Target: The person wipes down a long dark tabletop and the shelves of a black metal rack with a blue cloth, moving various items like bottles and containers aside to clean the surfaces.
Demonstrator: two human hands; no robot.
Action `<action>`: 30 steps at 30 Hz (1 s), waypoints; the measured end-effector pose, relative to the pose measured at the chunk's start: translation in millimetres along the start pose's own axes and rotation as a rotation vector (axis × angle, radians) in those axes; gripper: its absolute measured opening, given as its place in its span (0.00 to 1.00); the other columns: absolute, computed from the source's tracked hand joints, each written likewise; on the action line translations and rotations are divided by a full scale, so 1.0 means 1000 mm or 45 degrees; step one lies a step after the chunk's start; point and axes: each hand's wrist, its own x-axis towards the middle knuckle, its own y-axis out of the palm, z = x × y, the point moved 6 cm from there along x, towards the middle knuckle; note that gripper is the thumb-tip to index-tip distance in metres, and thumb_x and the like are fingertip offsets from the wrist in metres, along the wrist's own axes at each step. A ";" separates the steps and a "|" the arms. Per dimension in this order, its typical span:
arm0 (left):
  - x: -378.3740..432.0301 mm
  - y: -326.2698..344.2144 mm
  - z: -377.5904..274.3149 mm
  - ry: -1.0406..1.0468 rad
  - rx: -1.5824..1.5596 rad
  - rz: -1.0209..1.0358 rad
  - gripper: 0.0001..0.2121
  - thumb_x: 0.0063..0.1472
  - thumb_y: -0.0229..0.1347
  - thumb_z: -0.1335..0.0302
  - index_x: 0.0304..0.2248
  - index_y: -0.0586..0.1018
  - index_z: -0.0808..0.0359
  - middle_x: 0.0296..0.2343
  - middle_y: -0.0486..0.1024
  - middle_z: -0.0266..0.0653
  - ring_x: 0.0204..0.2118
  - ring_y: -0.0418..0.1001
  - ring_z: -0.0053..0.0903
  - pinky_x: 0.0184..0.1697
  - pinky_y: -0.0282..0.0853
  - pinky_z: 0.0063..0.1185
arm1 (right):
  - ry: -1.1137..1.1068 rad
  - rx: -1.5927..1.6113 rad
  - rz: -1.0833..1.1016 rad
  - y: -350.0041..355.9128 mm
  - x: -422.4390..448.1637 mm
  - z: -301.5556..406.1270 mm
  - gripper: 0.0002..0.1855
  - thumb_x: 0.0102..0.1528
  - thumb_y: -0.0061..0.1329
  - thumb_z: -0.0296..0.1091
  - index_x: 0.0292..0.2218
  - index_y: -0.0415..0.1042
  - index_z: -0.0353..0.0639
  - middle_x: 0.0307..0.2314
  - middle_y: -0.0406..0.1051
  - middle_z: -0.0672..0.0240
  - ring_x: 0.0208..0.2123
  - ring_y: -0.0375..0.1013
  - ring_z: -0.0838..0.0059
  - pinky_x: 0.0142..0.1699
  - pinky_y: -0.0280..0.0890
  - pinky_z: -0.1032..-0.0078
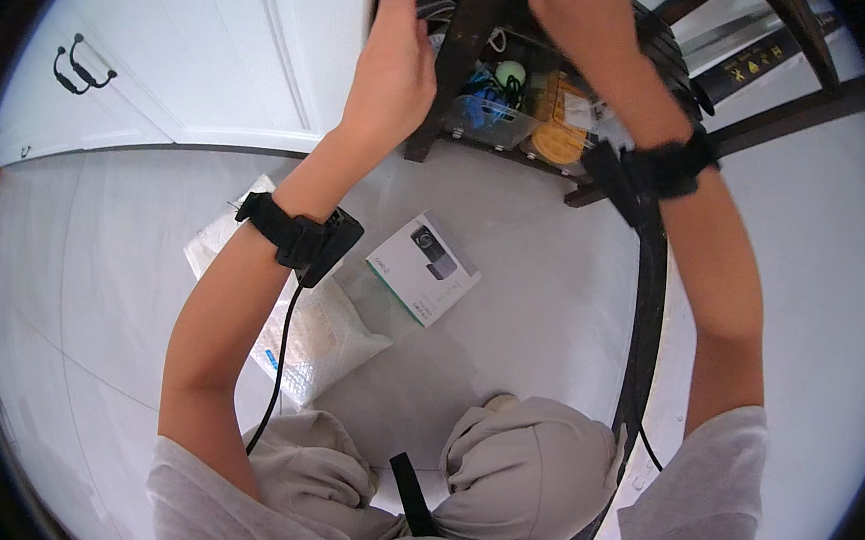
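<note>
My left hand [395, 68] reaches up beside a post of a dark wooden rack [467, 47], its fingertips cut off by the top edge. Across the post, my right hand [582, 13] is raised in front of the rack, with its fingers also beyond the picture's edge. What either hand holds cannot be seen. Below and between them, the rack's low shelf carries a clear plastic bin [491, 127] with blue cords and a pale green ball [510, 73]. Beside it sits a second clear bin with a round orange-yellow item [559, 143].
On the grey tiled floor [551, 293] lie a white retail box [421, 269] picturing a camera and a bubble-wrap package [326, 338]. White cabinet doors [215, 44] with black handles stand left. A dark wooden bar [782, 117] crosses at upper right. Cables trail from both wrist-worn devices.
</note>
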 end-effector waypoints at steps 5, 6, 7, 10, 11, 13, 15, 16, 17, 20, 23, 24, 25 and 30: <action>0.001 0.004 -0.008 -0.044 -0.002 0.064 0.28 0.61 0.43 0.82 0.60 0.48 0.70 0.57 0.51 0.56 0.60 0.52 0.45 0.61 0.49 0.29 | -0.028 0.031 0.295 0.038 -0.082 0.053 0.27 0.46 0.48 0.24 0.49 0.68 0.46 0.55 0.58 0.67 0.59 0.52 0.63 0.62 0.46 0.62; 0.001 0.008 -0.006 -0.048 -0.009 0.052 0.28 0.61 0.43 0.82 0.60 0.48 0.70 0.57 0.50 0.57 0.60 0.51 0.46 0.61 0.49 0.29 | -0.044 -0.045 0.349 0.044 -0.094 0.060 0.27 0.46 0.48 0.25 0.50 0.69 0.50 0.55 0.59 0.72 0.60 0.51 0.67 0.64 0.44 0.63; 0.001 0.010 -0.005 -0.051 -0.014 0.038 0.29 0.60 0.43 0.82 0.60 0.48 0.70 0.58 0.50 0.57 0.60 0.51 0.46 0.61 0.49 0.29 | -0.041 -0.059 0.425 0.049 -0.102 0.068 0.26 0.47 0.48 0.28 0.50 0.69 0.49 0.55 0.59 0.73 0.61 0.50 0.68 0.64 0.44 0.62; 0.000 0.017 0.001 0.038 0.120 0.082 0.30 0.60 0.44 0.83 0.60 0.48 0.69 0.58 0.47 0.57 0.61 0.49 0.48 0.61 0.49 0.29 | -0.049 -0.083 0.602 0.067 -0.125 0.094 0.23 0.49 0.48 0.33 0.49 0.70 0.48 0.54 0.60 0.73 0.60 0.50 0.69 0.64 0.43 0.62; 0.000 0.020 0.002 0.054 0.137 0.119 0.30 0.59 0.44 0.83 0.60 0.49 0.69 0.59 0.46 0.57 0.61 0.48 0.48 0.61 0.49 0.29 | -0.053 -0.052 0.604 0.074 -0.135 0.101 0.23 0.50 0.47 0.33 0.49 0.70 0.48 0.54 0.60 0.73 0.60 0.51 0.70 0.64 0.43 0.62; 0.001 0.025 0.001 0.087 0.175 0.200 0.31 0.59 0.45 0.83 0.60 0.49 0.68 0.59 0.44 0.56 0.61 0.47 0.49 0.61 0.49 0.30 | -0.054 0.013 0.609 0.086 -0.158 0.117 0.22 0.50 0.46 0.34 0.48 0.71 0.48 0.54 0.61 0.73 0.59 0.52 0.71 0.64 0.44 0.62; -0.002 0.032 0.003 0.129 0.315 0.271 0.31 0.57 0.45 0.83 0.60 0.49 0.69 0.59 0.44 0.56 0.61 0.46 0.48 0.61 0.49 0.31 | -0.091 0.000 0.630 0.096 -0.178 0.133 0.22 0.51 0.45 0.35 0.48 0.71 0.46 0.53 0.61 0.73 0.59 0.53 0.73 0.64 0.45 0.62; -0.004 0.035 0.004 0.153 0.382 0.290 0.31 0.57 0.45 0.83 0.60 0.49 0.70 0.59 0.44 0.56 0.61 0.47 0.48 0.62 0.49 0.31 | -0.112 0.010 0.645 0.102 -0.188 0.140 0.21 0.52 0.45 0.35 0.48 0.71 0.46 0.54 0.61 0.73 0.59 0.53 0.73 0.64 0.44 0.62; -0.007 0.038 0.005 0.177 0.448 0.309 0.32 0.56 0.46 0.83 0.59 0.49 0.71 0.59 0.45 0.57 0.61 0.47 0.49 0.62 0.49 0.31 | -0.133 0.021 0.661 0.107 -0.197 0.147 0.21 0.52 0.45 0.35 0.48 0.71 0.45 0.54 0.61 0.73 0.59 0.53 0.73 0.64 0.44 0.62; -0.011 0.044 0.005 0.215 0.608 0.315 0.33 0.53 0.46 0.83 0.59 0.49 0.74 0.59 0.46 0.57 0.61 0.48 0.49 0.62 0.48 0.32 | -0.155 -0.014 0.703 0.118 -0.216 0.165 0.23 0.52 0.45 0.34 0.50 0.69 0.45 0.57 0.57 0.74 0.60 0.51 0.73 0.65 0.42 0.62; -0.012 0.050 0.005 0.219 0.730 0.272 0.33 0.51 0.46 0.84 0.58 0.49 0.75 0.58 0.48 0.56 0.60 0.50 0.48 0.62 0.48 0.33 | -0.149 -0.019 0.752 0.129 -0.232 0.176 0.24 0.52 0.44 0.33 0.52 0.67 0.45 0.58 0.54 0.75 0.61 0.49 0.74 0.65 0.41 0.64; -0.012 0.051 0.004 0.211 0.725 0.265 0.33 0.51 0.45 0.84 0.58 0.49 0.75 0.58 0.48 0.56 0.60 0.50 0.47 0.62 0.48 0.33 | -0.134 -0.014 0.760 0.133 -0.238 0.179 0.25 0.52 0.44 0.33 0.52 0.67 0.45 0.58 0.53 0.75 0.61 0.49 0.74 0.66 0.41 0.64; -0.012 0.052 0.003 0.204 0.720 0.259 0.34 0.51 0.45 0.84 0.58 0.50 0.75 0.58 0.48 0.56 0.60 0.50 0.47 0.62 0.49 0.33 | -0.133 0.008 0.777 0.137 -0.245 0.183 0.25 0.52 0.44 0.33 0.53 0.66 0.44 0.58 0.53 0.76 0.61 0.48 0.74 0.66 0.40 0.65; -0.014 0.056 0.006 0.191 0.876 0.244 0.34 0.50 0.46 0.84 0.59 0.50 0.74 0.59 0.47 0.55 0.61 0.50 0.45 0.62 0.48 0.32 | -0.179 0.119 0.920 0.158 -0.274 0.207 0.25 0.52 0.43 0.32 0.52 0.66 0.42 0.59 0.52 0.76 0.62 0.47 0.76 0.66 0.41 0.66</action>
